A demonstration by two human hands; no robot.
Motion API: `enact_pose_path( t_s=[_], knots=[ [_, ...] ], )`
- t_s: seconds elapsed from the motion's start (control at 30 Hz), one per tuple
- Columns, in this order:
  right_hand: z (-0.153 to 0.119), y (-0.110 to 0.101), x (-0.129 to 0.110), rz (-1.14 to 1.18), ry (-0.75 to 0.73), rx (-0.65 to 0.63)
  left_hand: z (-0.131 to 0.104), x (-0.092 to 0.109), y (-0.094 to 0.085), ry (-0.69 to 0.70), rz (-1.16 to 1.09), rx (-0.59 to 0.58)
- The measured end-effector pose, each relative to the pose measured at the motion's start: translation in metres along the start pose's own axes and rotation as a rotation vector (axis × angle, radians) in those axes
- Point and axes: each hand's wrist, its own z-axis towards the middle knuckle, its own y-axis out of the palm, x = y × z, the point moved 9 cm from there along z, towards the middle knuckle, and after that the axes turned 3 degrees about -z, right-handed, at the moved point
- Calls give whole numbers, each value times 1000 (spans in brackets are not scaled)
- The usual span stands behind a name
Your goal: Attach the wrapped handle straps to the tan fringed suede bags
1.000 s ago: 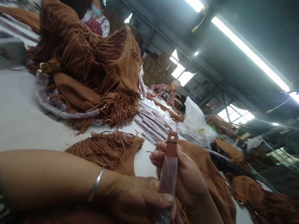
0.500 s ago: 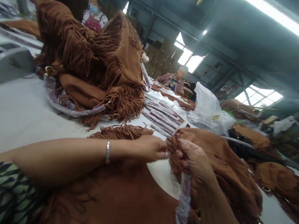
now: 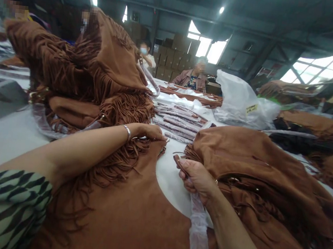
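**Wrapped strap (image 3: 200, 239) held beside the fringed bag (image 3: 136, 208)**

The fringed bag is spread across the near part of the white surface (image 3: 167, 174), its smooth face turned up and its hollow-curved edge turned toward the strap, so that the upper corner is probably left easy to reach. That corner is met by the left hand (image 3: 152, 132), whose fingers are drawn together beside a small shiny fitting (image 3: 167, 141); whether the fitting is pinched cannot be told. The strap is gripped in the curled right hand (image 3: 198, 177), closed just behind its brown end (image 3: 177, 161), which is left sticking out past the fingers, presumably so that it can be seen and steered. The rest is draped down along the bag's right side, covered in clear film (image 3: 197, 209) (likely put there against scuffs). More wrapped straps (image 3: 177, 123) are laid side by side beyond the hands, seemingly for easy picking. A second brown bag (image 3: 238, 148) is set to the right and a pile of fringed bags (image 3: 116, 63) is heaped to the left, apparently to be held apart from the piece being handled.
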Motion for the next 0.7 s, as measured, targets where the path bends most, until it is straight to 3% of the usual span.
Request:
enact_pose_path(
  t_s=[0.13, 0.3, 0.53, 0.7],
  knots=[
    [4, 0, 0, 44, -12, 11, -7, 4, 17, -18, -92, -152],
    [8, -4, -2, 111, -43, 40, -27, 34, 15, 152, -135, -101],
    [7, -11, -8, 171, -82, 74, -80, 65, 26, 318, 107, 168],
    [4, -10, -12, 159, -107, 84, -122, 74, 33, 413, 384, 492]
  ],
)
